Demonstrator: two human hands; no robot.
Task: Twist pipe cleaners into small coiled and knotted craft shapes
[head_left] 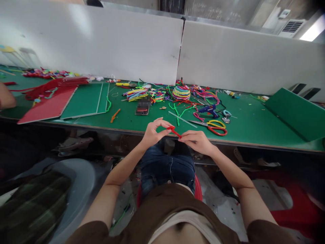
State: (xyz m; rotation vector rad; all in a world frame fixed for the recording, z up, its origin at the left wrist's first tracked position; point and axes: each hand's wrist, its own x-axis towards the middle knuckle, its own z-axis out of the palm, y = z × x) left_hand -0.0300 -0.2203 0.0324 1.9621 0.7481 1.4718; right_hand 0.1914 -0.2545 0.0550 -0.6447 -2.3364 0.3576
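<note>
Between my two hands stretches a short red pipe cleaner (175, 132), bent at its left end. My left hand (154, 132) pinches that bent end between thumb and fingers. The other end sits in the pinch of my right hand (196, 140), lower and to the right. Both hands are just over the table's front edge. Beyond them lie a green pipe cleaner (178, 117) and a clear glue stick (186, 121). Scissors (215, 127) with red and yellow handles rest to the right, near a blue glue gun (208, 110).
A striped ball of pipe cleaners (181, 92) stands at the back among loose colourful ones. Left of it are a phone (142, 106), an orange twisted piece (115, 115) and green and red boards (83, 101). A green board (297, 113) leans at the right. Someone's arm (6, 96) shows far left.
</note>
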